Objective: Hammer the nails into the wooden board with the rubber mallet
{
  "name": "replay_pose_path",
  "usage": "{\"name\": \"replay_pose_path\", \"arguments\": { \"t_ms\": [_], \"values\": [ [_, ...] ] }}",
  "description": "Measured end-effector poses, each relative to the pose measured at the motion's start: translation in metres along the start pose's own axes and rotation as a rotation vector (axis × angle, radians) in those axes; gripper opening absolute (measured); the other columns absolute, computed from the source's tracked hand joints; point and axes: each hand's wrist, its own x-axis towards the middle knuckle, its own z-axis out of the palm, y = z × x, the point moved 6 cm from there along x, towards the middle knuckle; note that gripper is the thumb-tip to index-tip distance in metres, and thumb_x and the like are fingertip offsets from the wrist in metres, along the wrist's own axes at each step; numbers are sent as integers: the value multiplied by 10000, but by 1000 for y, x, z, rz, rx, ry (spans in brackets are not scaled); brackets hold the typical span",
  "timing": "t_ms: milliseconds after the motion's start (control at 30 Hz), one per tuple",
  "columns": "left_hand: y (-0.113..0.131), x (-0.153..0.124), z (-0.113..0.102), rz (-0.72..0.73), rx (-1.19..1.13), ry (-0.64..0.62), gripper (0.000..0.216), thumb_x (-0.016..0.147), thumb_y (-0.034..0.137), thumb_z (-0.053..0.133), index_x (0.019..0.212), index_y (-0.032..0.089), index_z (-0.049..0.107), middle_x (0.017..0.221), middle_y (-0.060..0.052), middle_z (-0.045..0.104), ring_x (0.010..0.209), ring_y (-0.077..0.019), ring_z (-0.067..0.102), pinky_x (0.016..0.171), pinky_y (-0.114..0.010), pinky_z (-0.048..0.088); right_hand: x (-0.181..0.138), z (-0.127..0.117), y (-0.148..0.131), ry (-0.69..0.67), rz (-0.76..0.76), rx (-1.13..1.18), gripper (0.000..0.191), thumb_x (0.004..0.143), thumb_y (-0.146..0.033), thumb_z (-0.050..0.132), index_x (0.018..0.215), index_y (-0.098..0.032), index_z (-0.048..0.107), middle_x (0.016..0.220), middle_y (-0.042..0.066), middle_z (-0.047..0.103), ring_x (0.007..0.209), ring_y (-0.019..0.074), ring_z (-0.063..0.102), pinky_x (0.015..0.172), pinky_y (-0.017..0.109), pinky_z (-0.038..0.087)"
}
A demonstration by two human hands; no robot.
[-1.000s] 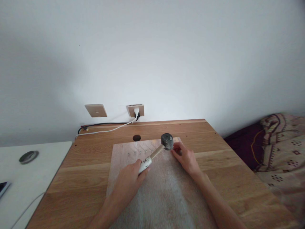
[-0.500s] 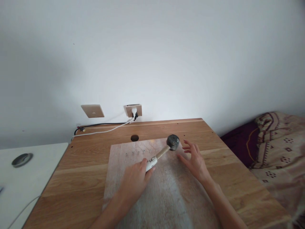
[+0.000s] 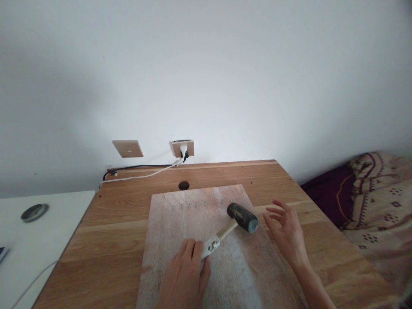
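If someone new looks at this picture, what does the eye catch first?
The black-headed mallet at the centre, gripped by its handle in the left hand over a pale board. The right hand is spread open just to the right of the mallet's head.

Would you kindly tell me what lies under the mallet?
A pale board, which lies on the wooden desk. The mallet is over the board's right part. The left hand covers the handle's end and the board beneath it.
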Motion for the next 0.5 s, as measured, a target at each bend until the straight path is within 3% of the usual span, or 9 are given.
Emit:
{"name": "replay_pose_path", "arguments": {
  "t_ms": [233, 300, 400, 500],
  "values": [
    [-2, -28, 17, 124, 156, 149, 173, 959, 185, 570, 1111, 231, 636, 936, -37, 681, 865, -229, 696, 774, -356, 587, -29, -3, -7, -22, -25, -32, 401, 944, -504, 605, 1227, -219, 611, 1133, 108, 685, 861, 222, 740, 753, 368, 624],
    [-9, -34, 9, 165, 159, 205, 185, 1002, 300, 553, 1153, 244, 645, 1008, -54, 704, 912, -227, 707, 794, -355, 591, -43, -6, -15, -19, -76, -119, 328, 970, -475, 575, 1180, -231, 636, 1067, 83, 737, 825, 219, 755, 742, 348, 621],
    [-35, -53, -12, 207, 178, 288, 398, 1001, 535, 546, 1259, 245, 634, 1214, -86, 722, 1059, -230, 713, 865, -333, 595, -69, -16, -28, -21, -215, -239, 225, 1013, -393, 528, 1133, -256, 661, 975, 40, 792, 851, 221, 776, 765, 319, 616],
    [-67, -78, -27, 229, 178, 302, 495, 1020, 509, 506, 1448, 263, 531, 1284, -53, 737, 1168, -225, 699, 996, -321, 561, -97, -20, -37, -122, -456, -359, 268, 1019, -348, 516, 1230, -272, 664, 1137, 46, 793, 1017, 252, 766, 832, 353, 610]
  ]
}}
